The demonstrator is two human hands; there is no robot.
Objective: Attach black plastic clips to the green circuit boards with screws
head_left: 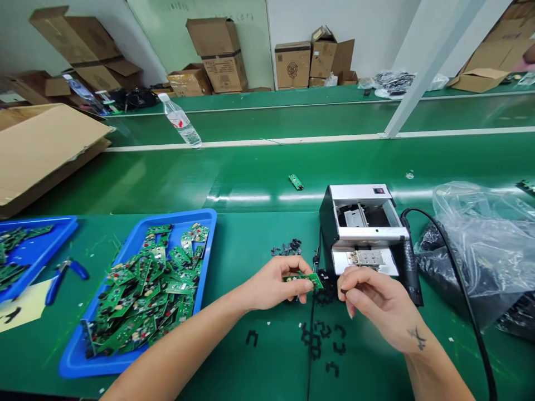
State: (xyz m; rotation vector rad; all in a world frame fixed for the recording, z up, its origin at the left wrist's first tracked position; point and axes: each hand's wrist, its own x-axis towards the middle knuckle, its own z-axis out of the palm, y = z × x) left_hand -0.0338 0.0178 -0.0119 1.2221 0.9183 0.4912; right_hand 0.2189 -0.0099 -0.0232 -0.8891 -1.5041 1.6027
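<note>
A small green circuit board (307, 279) is pinched between the thumb and fingers of my left hand (278, 284). Just to its right, my right hand (371, 295) is closed, with a small black part (344, 291) between thumb and fingertips; its exact kind is too small to make out. Both hands are in front of a silver and black bench machine (361, 223). Beneath and between them, small black U-shaped pieces (316, 348) lie scattered on the green bench. Another heap of black parts (288, 248) sits behind my left hand.
Left of my arm stands a blue tray (211, 245) piled with circuit boards. Blue-handled cutters (62, 278) lie farther left. A plastic bag (480, 239) of black parts and a black cable (460, 273) are at right. A water bottle (180, 121) stands at the back.
</note>
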